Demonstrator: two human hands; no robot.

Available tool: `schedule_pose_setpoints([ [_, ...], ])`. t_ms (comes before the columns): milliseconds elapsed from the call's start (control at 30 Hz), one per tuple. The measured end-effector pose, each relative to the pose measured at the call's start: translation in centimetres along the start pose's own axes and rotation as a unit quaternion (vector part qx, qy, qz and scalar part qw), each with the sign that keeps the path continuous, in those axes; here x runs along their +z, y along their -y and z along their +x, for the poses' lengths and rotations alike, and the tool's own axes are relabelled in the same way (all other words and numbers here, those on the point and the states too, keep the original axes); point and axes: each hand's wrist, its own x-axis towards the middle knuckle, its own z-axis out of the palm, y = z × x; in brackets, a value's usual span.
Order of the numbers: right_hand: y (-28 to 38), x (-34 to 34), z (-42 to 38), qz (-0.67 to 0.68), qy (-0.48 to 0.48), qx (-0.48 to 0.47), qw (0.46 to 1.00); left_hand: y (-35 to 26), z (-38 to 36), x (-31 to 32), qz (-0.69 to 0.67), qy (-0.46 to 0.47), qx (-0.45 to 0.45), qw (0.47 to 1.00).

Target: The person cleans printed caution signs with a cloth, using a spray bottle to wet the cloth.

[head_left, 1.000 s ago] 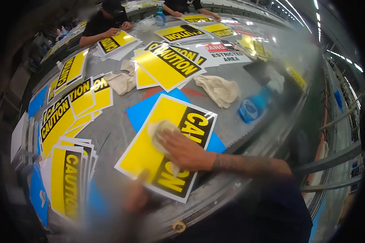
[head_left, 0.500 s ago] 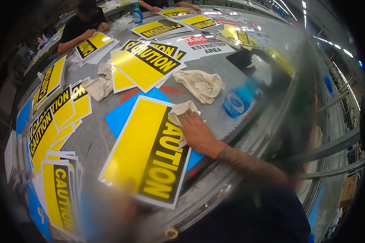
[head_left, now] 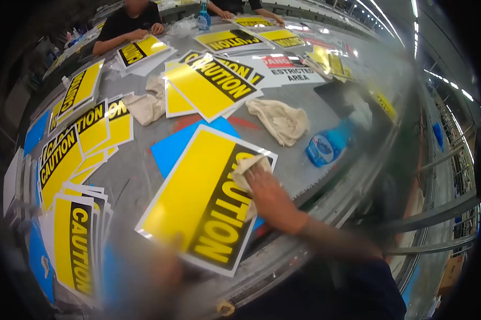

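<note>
A yellow and black caution sign (head_left: pixel 184 176) lies at a slant in front of me, partly over a blue sheet (head_left: pixel 168 146). My right hand (head_left: pixel 268 192) presses a cream cloth (head_left: pixel 244 169) onto the sign's black band, over the first letters, and grips it. At the sign's lower left edge is my left hand (head_left: pixel 168 266); it is badly blurred and its fingers cannot be made out. Beyond the sign lie a crumpled cloth (head_left: pixel 279 120) and a blue spray bottle (head_left: pixel 326 146) on its side.
Stacks of caution signs stand at the left (head_left: pixel 72 240) and ahead (head_left: pixel 214 88). Another cloth (head_left: pixel 147 101) lies between stacks. A restricted area sign (head_left: pixel 288 69) is farther back. Two people work across the table, one with hands near a sign (head_left: pixel 142 52). A metal rail (head_left: pixel 262 277) runs along the near edge.
My right hand and the cloth have moved down along the black band, uncovering the sign's upper corner. The whole view has shifted slightly. My left hand stays near the lower left edge.
</note>
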Motion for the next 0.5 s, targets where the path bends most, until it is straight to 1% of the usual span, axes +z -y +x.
schedule_pose_setpoints([
  [33,-1.5,-0.6,1.2,0.027,0.001,0.022,0.999,-0.7,-0.5,1.5,-0.038,0.003,-0.002,0.999],
  [67,-2.8,-0.7,2.4,-0.01,-0.015,0.003,1.0,-1.5,-1.0,3.0,-0.076,0.007,-0.004,0.997],
  [167,-1.5,2.4,3.8,0.031,-0.067,-0.116,0.991,-1.3,-0.8,3.1,-0.064,0.013,0.016,0.998],
  [233,4.2,1.6,4.0,0.095,-0.047,-0.174,0.979,-1.6,-0.8,3.3,-0.057,0.015,0.012,0.998],
  [267,3.9,1.4,5.4,0.078,-0.028,-0.185,0.979,-1.6,-0.8,3.4,-0.052,0.011,0.012,0.999],
  [300,1.8,1.7,7.9,0.031,0.003,-0.246,0.969,-1.5,-0.9,3.0,-0.048,0.003,0.012,0.999],
  [333,-0.4,2.1,9.7,0.013,-0.033,-0.231,0.972,-1.0,-0.6,1.9,0.03,-0.026,-0.011,0.999],
  [367,-1.8,2.9,11.3,-0.004,-0.07,-0.218,0.973,-0.9,-0.5,1.7,0.026,-0.031,-0.02,0.999],
  [400,-1.6,4.5,12.8,0.048,-0.125,-0.117,0.984,-0.7,-0.3,1.6,0.021,-0.036,-0.029,0.999],
  [433,-0.3,4.2,12.4,-0.083,-0.116,-0.144,0.979,-0.9,-0.3,1.5,0.014,-0.039,-0.039,0.998],
  [500,5.1,3.6,10.1,0.044,-0.066,-0.231,0.97,-0.8,-0.5,1.6,-0.016,-0.032,-0.056,0.998],
])
